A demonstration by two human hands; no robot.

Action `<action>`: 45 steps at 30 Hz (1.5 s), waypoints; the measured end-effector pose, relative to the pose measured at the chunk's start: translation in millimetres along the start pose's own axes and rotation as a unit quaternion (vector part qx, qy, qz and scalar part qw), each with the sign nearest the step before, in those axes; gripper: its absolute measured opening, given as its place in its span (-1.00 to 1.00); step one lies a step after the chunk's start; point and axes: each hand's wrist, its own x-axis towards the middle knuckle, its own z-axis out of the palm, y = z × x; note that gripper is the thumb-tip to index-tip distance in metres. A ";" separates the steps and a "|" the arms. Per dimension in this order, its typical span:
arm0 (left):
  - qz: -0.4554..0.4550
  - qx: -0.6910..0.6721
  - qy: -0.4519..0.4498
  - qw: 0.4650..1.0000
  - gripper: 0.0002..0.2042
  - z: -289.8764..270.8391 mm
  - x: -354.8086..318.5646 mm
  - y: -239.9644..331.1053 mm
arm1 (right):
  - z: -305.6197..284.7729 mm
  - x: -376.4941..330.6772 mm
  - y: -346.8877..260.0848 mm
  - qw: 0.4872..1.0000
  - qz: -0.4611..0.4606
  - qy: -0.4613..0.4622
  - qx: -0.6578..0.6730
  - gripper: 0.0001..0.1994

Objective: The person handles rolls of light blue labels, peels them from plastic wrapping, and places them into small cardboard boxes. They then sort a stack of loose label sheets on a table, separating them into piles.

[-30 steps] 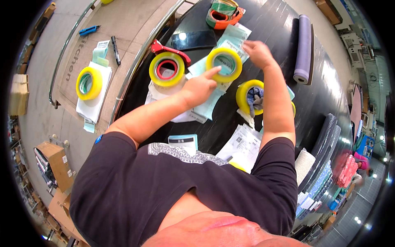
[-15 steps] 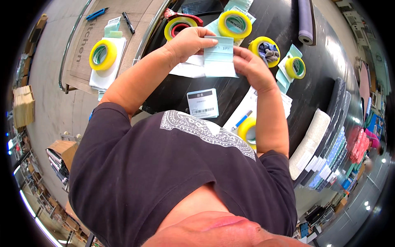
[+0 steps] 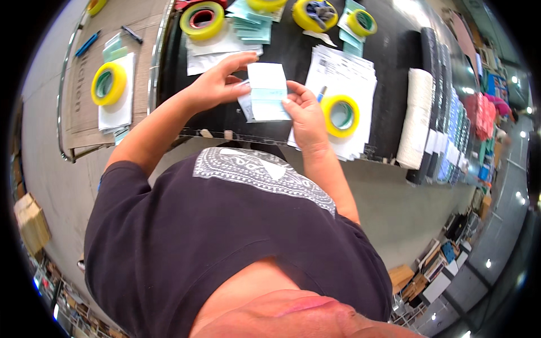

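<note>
A pale blue and white paper slip (image 3: pixel 268 93) with crease lines is up over the near part of the black table. My right hand (image 3: pixel 308 115) pinches its right edge, thumb on the front face. At the slip's left side is my left hand (image 3: pixel 222 84), its thumb and index finger apart and the thumb close to the slip's edge. Partly covered by the slip lies a white label (image 3: pixel 244 107). Just right of my right hand, a yellow tape roll (image 3: pixel 341 116) rests on printed white sheets (image 3: pixel 352 73), beside a blue pen (image 3: pixel 322 93).
Farther back are a tape roll on a red dispenser (image 3: pixel 202 21), pale green slips (image 3: pixel 251 28) and a yellow roll with gloves in its core (image 3: pixel 314 14). Rolled mats (image 3: pixel 416 118) line the right. A cart (image 3: pixel 79 107) at left carries another tape roll (image 3: pixel 108 83) on papers.
My hands have brought the slip nearer to me, over the label by the table's front edge. My left fingers have come off its top. The view has shifted, showing more of the near floor.
</note>
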 end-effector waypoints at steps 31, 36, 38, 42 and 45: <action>-0.179 -0.378 0.324 0.849 -0.79 227.1 42.1 17.5 | -181.1 -65.8 -40.7 0.972 0.126 -0.183 -0.076 -0.37; -0.195 -0.401 0.318 0.837 -0.79 201.9 47.6 12.8 | -156.2 -49.0 -52.2 0.972 0.140 -0.182 -0.043 -0.21; -0.196 -0.388 0.312 0.845 -0.80 189.4 54.9 16.8 | -144.7 -41.7 -57.4 0.976 0.145 -0.162 -0.034 -0.17; -0.100 -0.319 0.283 0.899 -0.82 162.9 62.7 24.7 | -148.0 -24.6 -53.4 0.938 0.023 -0.168 -0.302 -0.15; 0.029 -0.352 0.137 0.925 -0.92 137.3 57.0 33.5 | -155.7 1.5 -52.4 0.850 -0.280 -0.046 -0.444 -0.54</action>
